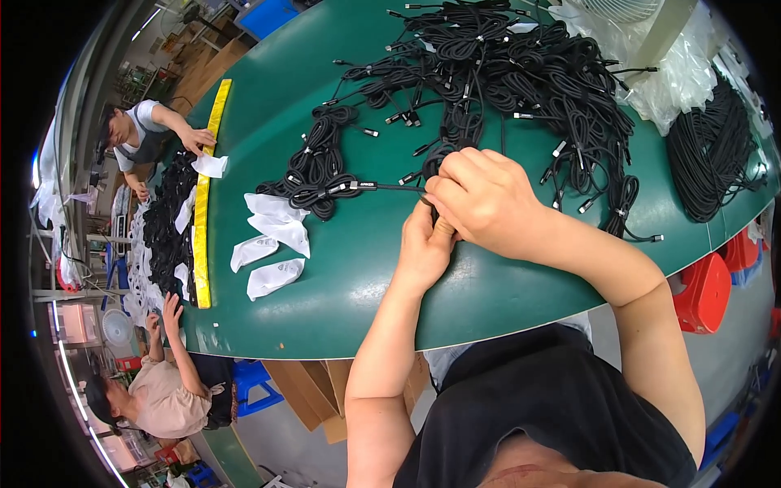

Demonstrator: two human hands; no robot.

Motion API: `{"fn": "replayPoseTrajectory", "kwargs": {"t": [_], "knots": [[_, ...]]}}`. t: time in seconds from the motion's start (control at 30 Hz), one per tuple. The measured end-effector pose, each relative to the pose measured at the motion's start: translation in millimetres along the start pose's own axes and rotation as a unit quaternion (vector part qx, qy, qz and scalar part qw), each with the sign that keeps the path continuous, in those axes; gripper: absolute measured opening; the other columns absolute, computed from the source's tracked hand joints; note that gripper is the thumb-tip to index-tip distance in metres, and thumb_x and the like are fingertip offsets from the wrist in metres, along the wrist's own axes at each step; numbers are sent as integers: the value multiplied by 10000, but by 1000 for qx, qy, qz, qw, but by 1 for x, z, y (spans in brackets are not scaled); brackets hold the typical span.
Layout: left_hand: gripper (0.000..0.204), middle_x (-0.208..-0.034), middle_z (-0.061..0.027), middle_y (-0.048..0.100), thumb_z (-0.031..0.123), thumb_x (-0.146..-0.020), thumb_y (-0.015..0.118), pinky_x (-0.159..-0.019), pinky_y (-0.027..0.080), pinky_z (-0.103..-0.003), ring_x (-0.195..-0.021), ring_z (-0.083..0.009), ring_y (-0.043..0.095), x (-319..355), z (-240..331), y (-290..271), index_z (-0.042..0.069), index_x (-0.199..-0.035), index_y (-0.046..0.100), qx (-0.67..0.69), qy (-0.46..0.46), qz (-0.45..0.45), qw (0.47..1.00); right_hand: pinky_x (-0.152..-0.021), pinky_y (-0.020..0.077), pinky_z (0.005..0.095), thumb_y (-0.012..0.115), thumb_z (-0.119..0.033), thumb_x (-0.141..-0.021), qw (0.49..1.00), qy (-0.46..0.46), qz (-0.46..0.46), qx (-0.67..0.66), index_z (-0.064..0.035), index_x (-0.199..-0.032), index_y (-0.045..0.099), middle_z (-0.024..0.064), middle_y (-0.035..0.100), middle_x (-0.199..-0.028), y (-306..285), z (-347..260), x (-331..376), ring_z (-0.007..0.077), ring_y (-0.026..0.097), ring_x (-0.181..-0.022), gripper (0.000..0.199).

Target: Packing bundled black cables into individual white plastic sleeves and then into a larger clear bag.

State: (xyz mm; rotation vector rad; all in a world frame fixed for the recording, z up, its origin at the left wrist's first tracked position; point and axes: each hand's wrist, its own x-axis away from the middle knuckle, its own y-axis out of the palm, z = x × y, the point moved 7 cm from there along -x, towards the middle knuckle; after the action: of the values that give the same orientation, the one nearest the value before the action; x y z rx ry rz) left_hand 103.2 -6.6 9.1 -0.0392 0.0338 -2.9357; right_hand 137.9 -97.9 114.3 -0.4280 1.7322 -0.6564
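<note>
Both my hands meet over the green table (pixel 350 301), closed around a black USB cable (pixel 399 188). One end of that cable sticks out leftward from my fingers, its plug lying over a small pile of coiled black cables (pixel 321 159). My left hand (pixel 427 248) grips from below, fingers curled. Just above it, my right hand (pixel 484 195) pinches the same cable; its fingertips are partly hidden. More coiled cable shows right behind my knuckles. To the left of my hands lie several white pouches (pixel 277 278) on the tabletop.
A large heap of tied black cables (pixel 488 61) covers the far side. At right are a looped cable bundle (pixel 708 154), clear plastic bags (pixel 667 81) and a red stool (pixel 704 294). Yellow tape (pixel 209 187) crosses the left side; beyond it two people handle cables.
</note>
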Motion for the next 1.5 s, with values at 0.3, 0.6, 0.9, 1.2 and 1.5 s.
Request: {"fn": "replayPoseTrajectory", "kwargs": {"t": [0.3,0.6,0.9,1.2,1.5], "knots": [[204,-806,-76,592,218,-945,503,-544,454,-260,-651,-147,559,-4,7,-6,31,-1018,536,307,5,2,952,-506,500,229,626,-5,-790,938,260,24,-228,21,-776,545,65,595,-696,-8,31,3,97,629,-588,87],[268,-850,-94,612,261,-927,531,-610,504,-286,-726,-170,606,-2,16,1,13,-1026,541,306,3,-57,950,-425,478,263,596,-45,-812,800,405,-56,-439,41,-763,544,115,625,-666,22,34,15,135,599,-466,112],[251,-863,-65,599,259,-936,517,-604,480,-260,-700,-144,579,-4,0,2,35,-1049,536,289,-13,-58,955,-616,487,368,633,-178,-733,887,350,-220,-205,-16,-732,598,96,573,-777,25,38,16,256,617,-619,166],[241,-897,-90,609,241,-947,495,-611,489,-274,-723,-161,596,-2,7,-2,30,-1058,534,289,-9,-26,957,-542,490,270,621,-25,-764,838,405,-162,-327,23,-741,584,77,523,-769,35,41,22,151,609,-595,65],[256,-745,-26,486,264,-931,524,-509,404,-263,-645,-137,478,2,11,0,34,-1044,516,371,-43,-54,926,-608,445,254,617,-31,-780,867,316,-135,-362,-10,-790,634,42,535,-779,25,52,9,105,536,-703,28]]}}
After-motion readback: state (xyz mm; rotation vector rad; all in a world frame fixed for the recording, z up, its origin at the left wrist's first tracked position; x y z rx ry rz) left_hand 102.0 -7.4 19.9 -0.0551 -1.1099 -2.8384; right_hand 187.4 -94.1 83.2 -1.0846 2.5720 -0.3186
